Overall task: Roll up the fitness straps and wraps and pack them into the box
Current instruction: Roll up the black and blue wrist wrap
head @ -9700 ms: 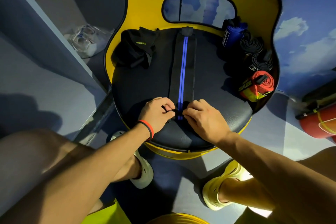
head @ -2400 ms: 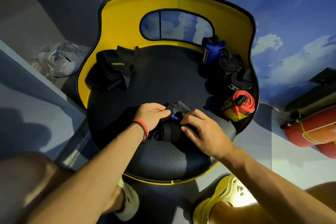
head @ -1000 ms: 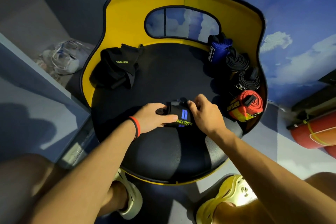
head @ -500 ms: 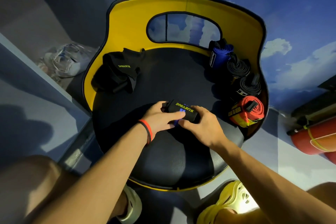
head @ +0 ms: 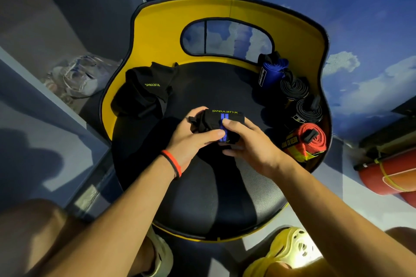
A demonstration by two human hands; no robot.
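Wrist wrap (head: 217,122), black with blue stripe: laid flat and full-length on the seat (head: 202,198) seconds ago, now wound into a tight bundle, labelled end flap closed over the top. Rolling of this one judged done; next, probably parking it beside the finished red roll (head: 310,139), black rolls (head: 293,89) and blue roll (head: 271,72) at the seat's right edge, or into the box, not in view. Held over mid-seat between both hands; contact with seat unclear. Left hand (head: 191,139) curled round left end, thumb across near face. Right hand (head: 249,141) gripping right end, fingers (head: 227,122) pressing on the stripe. Unrolled black pile (head: 144,92) waiting far left.
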